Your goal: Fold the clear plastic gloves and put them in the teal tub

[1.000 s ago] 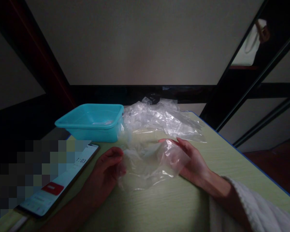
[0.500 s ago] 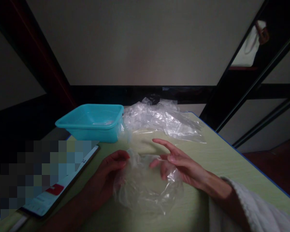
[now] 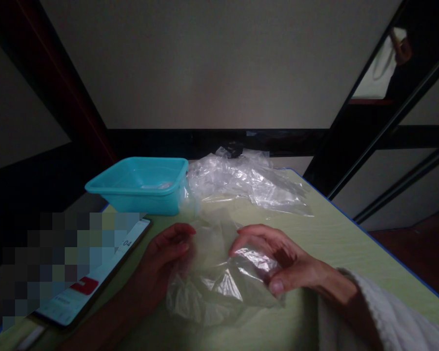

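Observation:
A thin clear plastic bag (image 3: 208,292) is between my two hands, low over the near part of the table (image 3: 332,243). My left hand (image 3: 168,251) pinches the bag's left edge with thumb and fingertips. On the other side my right hand (image 3: 278,251) curves around the bag's right part. Its fingers lie over the upper edge, and its thumb presses at the lower right, with shiny creased film between them. The right palm and some fingertips are partly behind the film.
A turquoise plastic basin (image 3: 137,190) stands at the back left, with something pale inside. Beside it a heap of crumpled clear plastic bags (image 3: 237,175) spreads along the back. A lit phone (image 3: 69,307) with a cable lies at the left, partly pixelated. A wall panel (image 3: 219,63) rises behind.
My right hand's raised index finger has come down and its fingers have curled over the bag, the thumb moving lower. The bag's round opening has folded into creases. My left hand stays nearly in place.

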A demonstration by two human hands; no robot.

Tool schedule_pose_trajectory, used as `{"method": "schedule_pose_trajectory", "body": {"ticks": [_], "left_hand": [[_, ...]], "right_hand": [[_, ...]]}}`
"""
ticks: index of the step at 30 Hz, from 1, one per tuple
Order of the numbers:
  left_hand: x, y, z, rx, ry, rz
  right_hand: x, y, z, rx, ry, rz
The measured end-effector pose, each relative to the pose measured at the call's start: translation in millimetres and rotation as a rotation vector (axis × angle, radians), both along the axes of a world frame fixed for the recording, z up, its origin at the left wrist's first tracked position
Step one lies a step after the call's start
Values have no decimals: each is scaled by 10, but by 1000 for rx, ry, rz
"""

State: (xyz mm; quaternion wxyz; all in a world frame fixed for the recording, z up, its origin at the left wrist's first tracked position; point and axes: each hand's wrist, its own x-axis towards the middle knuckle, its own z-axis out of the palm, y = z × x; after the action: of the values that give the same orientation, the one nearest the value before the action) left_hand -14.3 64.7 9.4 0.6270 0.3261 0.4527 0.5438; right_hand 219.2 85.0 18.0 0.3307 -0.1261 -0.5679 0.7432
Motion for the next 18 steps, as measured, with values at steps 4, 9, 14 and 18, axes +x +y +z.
{"method": "schedule_pose_trajectory", "body": {"ticks": [4, 9, 14, 18], "left_hand": [[29, 20, 38, 49, -57, -6], [35, 79, -47, 69, -198, -85], [46, 47, 9, -13, -184, -122], [67, -16, 101, -65, -93, -95]], "right_hand": [[-31, 20, 3, 124, -129, -193], [-76, 68, -37, 152, -166, -340], [-59, 45, -33, 139, -212, -238], [-38, 20, -20, 137, -326, -119]]}}
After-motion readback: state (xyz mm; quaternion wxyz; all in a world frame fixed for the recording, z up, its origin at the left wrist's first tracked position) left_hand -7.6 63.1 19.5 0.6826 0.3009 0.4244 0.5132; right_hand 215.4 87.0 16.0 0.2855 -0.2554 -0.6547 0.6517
